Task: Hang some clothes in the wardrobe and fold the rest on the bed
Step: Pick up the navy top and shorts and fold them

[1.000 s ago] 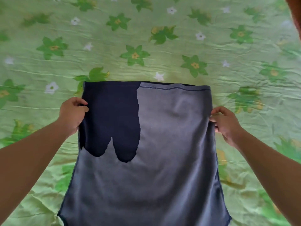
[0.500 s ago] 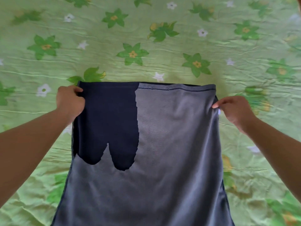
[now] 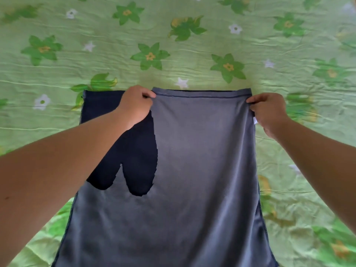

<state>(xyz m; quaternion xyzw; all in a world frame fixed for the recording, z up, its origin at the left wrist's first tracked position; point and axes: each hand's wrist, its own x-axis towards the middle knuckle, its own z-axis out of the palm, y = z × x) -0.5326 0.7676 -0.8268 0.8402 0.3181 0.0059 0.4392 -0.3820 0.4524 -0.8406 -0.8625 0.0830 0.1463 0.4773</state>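
1. Garment (image 3: 202,170) on the bed (image 3: 173,45): a blue-grey piece of clothing lies spread flat on the green, flower-printed sheet (image 3: 48,120), about midway between the bed's left and right sides. Its straight, stitched hem (image 3: 202,94) is the end farthest from the person. The rest runs back toward the near edge of the bed and out of sight.

2. Navy patch (image 3: 138,151): the far left part of the garment is much darker than the rest, and lower down it ends in two rounded lobes. I cannot tell from where I stand whether this is a second layer or the other face of the cloth.

3. Left hand (image 3: 134,107): it reaches in over the navy patch, with the bare forearm crossing the patch's left side. Thumb and curled fingers pinch the hem right where the dark cloth meets the paler cloth.

4. Right hand (image 3: 269,110): its fingers are curled too, and it pinches the far right corner of the hem. Between the two hands the hem runs nearly straight and the cloth below it lies smooth.

5. White tag (image 3: 255,120): a small one shows at the garment's right edge, just beside the right hand.

6. Around the garment the sheet is creased in long ripples running from side to side.
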